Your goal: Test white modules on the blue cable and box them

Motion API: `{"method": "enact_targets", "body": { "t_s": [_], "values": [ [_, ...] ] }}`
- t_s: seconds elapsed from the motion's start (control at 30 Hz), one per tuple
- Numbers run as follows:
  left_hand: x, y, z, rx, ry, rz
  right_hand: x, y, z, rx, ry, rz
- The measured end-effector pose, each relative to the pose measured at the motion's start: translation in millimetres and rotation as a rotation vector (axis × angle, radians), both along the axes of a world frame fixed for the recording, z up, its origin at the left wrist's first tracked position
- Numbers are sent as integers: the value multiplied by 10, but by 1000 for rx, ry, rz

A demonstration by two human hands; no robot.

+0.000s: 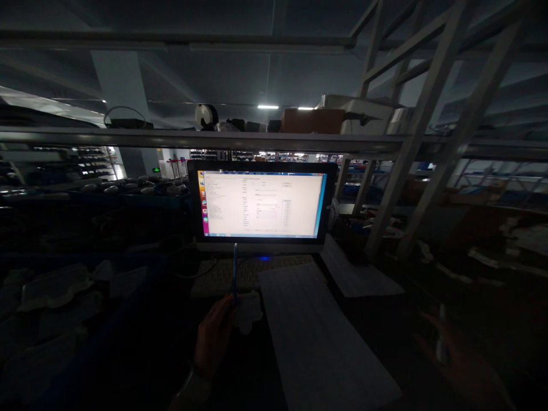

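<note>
- The left hand [215, 331] reached in from the near side, left of centre, wrist bent, with its fingers drawn together on a pale piece [249, 313] and the foot of a slim blue strip [235, 268].
- That pale piece had an irregular, lobed outline and stuck out to the right of the fingers, in front of the keyboard [209, 281]; the strip rose nearly upright, and the dimness hid whether the two were joined.
- A pale band [197, 383] circled the left wrist.
- The right hand [460, 345], blurred, hung at the near right, fingers spread toward the left; a slender, pale pen-like object [441, 349] lay against it, but whether it was gripped could not be told.
- Between the hands, a long, flat paper sheet [325, 342] covered part of the dark surface and overlapped the keyboard.
- Farther back stood a glossy, black-framed monitor [265, 202], lit white.
- At the left, a blue-walled bin [113, 317] held pale, rounded pieces [55, 285].
</note>
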State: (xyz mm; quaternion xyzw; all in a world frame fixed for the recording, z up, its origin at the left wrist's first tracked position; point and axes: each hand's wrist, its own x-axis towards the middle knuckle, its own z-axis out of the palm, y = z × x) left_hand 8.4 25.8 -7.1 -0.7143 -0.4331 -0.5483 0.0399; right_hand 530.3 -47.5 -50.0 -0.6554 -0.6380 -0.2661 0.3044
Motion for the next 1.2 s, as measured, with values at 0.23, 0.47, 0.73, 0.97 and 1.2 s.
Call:
{"method": "enact_targets", "body": {
  "t_s": [0.23,0.47,0.73,0.97,1.2],
  "values": [
    [13,-21,33,28,33,25,28,11,-5,7,12,30],
    [-15,-89,72,142,9,147,-275,-12,261,76,74,44],
    [-71,-49,45,81,-31,213,-1125,570,682,159,363,299],
    [-67,-102,99,-12,-103,248,-1379,945,479,131,900,422],
    [-47,-131,116,-158,-147,202,-1181,835,493,167,1672,484]
  ]
}}
